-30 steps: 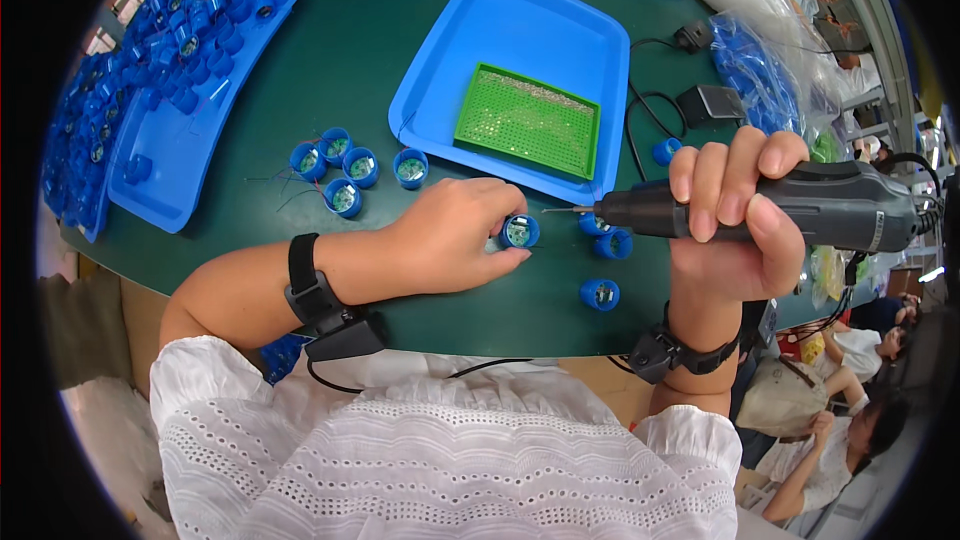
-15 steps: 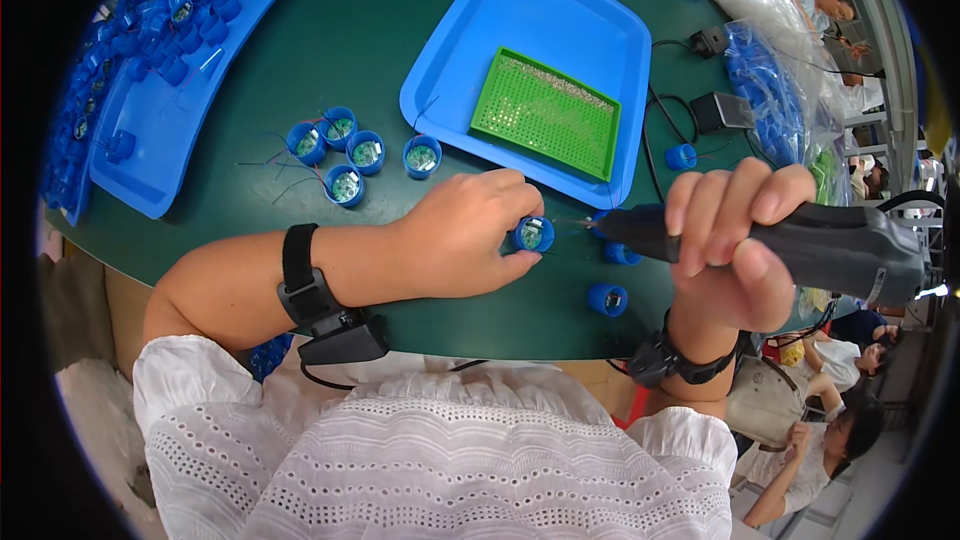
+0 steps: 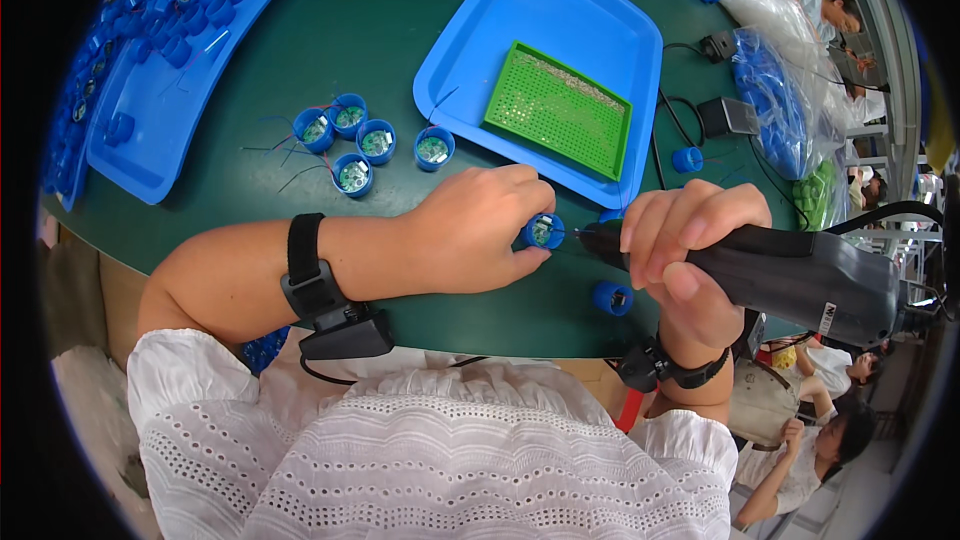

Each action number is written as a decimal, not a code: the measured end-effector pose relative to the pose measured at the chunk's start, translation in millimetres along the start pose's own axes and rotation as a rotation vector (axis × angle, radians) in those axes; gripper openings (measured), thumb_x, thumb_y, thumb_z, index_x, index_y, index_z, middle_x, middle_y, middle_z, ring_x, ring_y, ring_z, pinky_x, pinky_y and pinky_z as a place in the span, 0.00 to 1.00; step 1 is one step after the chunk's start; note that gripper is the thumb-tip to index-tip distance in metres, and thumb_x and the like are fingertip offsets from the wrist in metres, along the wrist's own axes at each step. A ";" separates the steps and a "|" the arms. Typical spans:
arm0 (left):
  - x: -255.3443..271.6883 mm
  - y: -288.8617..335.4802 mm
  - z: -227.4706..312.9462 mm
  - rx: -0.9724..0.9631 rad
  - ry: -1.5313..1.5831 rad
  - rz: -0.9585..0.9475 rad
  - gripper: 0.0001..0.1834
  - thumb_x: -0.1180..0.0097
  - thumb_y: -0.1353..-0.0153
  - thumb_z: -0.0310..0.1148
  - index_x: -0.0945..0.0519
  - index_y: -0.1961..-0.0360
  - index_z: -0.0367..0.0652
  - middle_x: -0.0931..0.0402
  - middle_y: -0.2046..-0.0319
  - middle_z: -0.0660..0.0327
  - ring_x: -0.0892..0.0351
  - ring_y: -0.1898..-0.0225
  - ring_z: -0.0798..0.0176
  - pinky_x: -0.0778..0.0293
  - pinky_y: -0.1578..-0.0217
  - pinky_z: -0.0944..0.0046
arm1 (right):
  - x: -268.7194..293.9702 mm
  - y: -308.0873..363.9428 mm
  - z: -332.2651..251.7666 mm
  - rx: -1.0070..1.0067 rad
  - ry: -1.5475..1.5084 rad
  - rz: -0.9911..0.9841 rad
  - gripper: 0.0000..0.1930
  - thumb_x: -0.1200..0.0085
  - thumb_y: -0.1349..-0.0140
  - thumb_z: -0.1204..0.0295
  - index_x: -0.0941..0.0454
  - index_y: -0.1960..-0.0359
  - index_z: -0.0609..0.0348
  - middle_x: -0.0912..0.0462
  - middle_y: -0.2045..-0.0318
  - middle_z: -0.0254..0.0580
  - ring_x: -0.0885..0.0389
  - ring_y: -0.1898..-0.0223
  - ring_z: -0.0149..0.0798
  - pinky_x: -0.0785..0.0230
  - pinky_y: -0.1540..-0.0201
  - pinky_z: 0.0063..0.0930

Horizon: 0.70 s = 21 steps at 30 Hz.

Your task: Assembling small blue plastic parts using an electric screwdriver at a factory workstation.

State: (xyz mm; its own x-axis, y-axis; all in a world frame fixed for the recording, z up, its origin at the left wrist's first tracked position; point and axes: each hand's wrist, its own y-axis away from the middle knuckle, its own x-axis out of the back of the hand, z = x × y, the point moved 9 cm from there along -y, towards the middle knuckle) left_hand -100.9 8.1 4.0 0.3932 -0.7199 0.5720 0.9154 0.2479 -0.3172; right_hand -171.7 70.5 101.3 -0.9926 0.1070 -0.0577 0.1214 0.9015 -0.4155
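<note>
My left hand (image 3: pixel 478 230) pinches a small blue cup (image 3: pixel 532 239) between thumb and fingers on the green table. A green circuit board sits inside the cup, its open end up. Wrapped around a black corded electric screwdriver (image 3: pixel 820 285), my right hand (image 3: pixel 695 255) keeps the tool nearly level, its thin bit pointing left. The bit's tip is at the right side of the cup; whether it touches anything inside, I cannot tell. Left of the blue tray stand several like cups (image 3: pixel 376 142) with boards and thin wires. Another blue cup (image 3: pixel 611 298) lies below the screwdriver.
A blue tray (image 3: pixel 545 0) holds a green perforated tray (image 3: pixel 550 150) with many tiny metal pieces. At far left, another blue tray (image 3: pixel 150 155) is heaped with blue cups. Plastic bags (image 3: pixel 765 90), a black box (image 3: pixel 728 117) and cables lie at right. Other people sit beyond.
My right hand has brought the screwdriver left and slightly down, its bit closer to the held cup. My left hand still pinches the cup. The whole view has shifted a little.
</note>
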 end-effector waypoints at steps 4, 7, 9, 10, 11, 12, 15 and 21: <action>-0.5 0.8 -1.5 0.007 0.003 -0.011 0.15 0.36 0.57 0.31 0.25 0.68 0.37 0.30 0.75 0.57 0.26 0.72 0.57 0.29 0.73 0.61 | -2.3 -0.7 2.6 0.000 -0.002 -0.008 0.12 0.44 0.49 0.81 0.33 0.65 0.58 0.28 0.78 0.35 0.27 0.79 0.31 0.33 0.69 0.29; -1.2 -0.5 -0.6 0.000 0.004 -0.011 0.15 0.37 0.57 0.31 0.25 0.67 0.37 0.30 0.74 0.57 0.25 0.72 0.57 0.29 0.73 0.61 | -1.5 -0.2 2.6 0.013 0.014 -0.028 0.12 0.44 0.48 0.81 0.33 0.65 0.58 0.27 0.78 0.36 0.27 0.79 0.30 0.33 0.69 0.29; -1.3 -0.6 -1.2 0.007 0.006 -0.017 0.16 0.36 0.57 0.31 0.25 0.67 0.37 0.30 0.74 0.57 0.25 0.71 0.57 0.29 0.73 0.61 | -2.1 -0.5 2.9 0.016 0.019 -0.025 0.12 0.44 0.48 0.81 0.33 0.65 0.58 0.27 0.77 0.36 0.27 0.78 0.30 0.33 0.70 0.28; -1.1 -0.4 -1.2 0.007 0.005 -0.016 0.16 0.36 0.57 0.31 0.25 0.67 0.37 0.30 0.74 0.57 0.25 0.71 0.57 0.29 0.73 0.61 | -2.3 -0.5 2.8 0.020 0.023 -0.022 0.12 0.44 0.48 0.81 0.32 0.65 0.59 0.27 0.77 0.37 0.27 0.78 0.30 0.33 0.70 0.27; -0.9 -0.4 -1.0 0.005 0.001 -0.015 0.16 0.36 0.57 0.31 0.25 0.67 0.37 0.30 0.74 0.57 0.25 0.71 0.57 0.29 0.73 0.61 | -2.6 -0.7 2.6 0.020 0.023 -0.023 0.12 0.44 0.48 0.81 0.32 0.65 0.59 0.27 0.77 0.37 0.27 0.78 0.30 0.33 0.70 0.27; -0.8 -0.3 -0.8 0.003 -0.003 -0.015 0.16 0.36 0.57 0.31 0.25 0.67 0.37 0.29 0.74 0.57 0.25 0.72 0.57 0.29 0.73 0.61 | -3.9 -1.0 2.9 0.012 0.021 -0.034 0.11 0.44 0.48 0.81 0.32 0.65 0.59 0.27 0.77 0.37 0.27 0.78 0.30 0.33 0.71 0.26; -0.5 -0.1 -0.4 0.004 -0.005 -0.016 0.16 0.36 0.57 0.31 0.25 0.67 0.37 0.29 0.74 0.56 0.25 0.71 0.56 0.29 0.73 0.61 | -5.8 -0.2 3.3 0.009 0.034 -0.047 0.11 0.44 0.48 0.81 0.32 0.65 0.60 0.27 0.77 0.38 0.27 0.78 0.30 0.33 0.72 0.25; -2.2 0.3 -0.2 0.000 -0.008 -0.018 0.15 0.37 0.58 0.31 0.25 0.68 0.37 0.28 0.73 0.56 0.25 0.70 0.55 0.29 0.72 0.60 | -9.3 0.2 6.5 -0.005 0.022 -0.072 0.11 0.45 0.49 0.83 0.32 0.65 0.61 0.27 0.76 0.39 0.27 0.77 0.30 0.36 0.75 0.21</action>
State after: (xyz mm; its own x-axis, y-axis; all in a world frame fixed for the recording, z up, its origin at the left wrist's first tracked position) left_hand -101.5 9.7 2.5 0.3773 -0.7193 0.5833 0.9223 0.2348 -0.3070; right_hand -162.5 67.0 95.9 -0.9987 0.0510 -0.0076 0.0495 0.9091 -0.4137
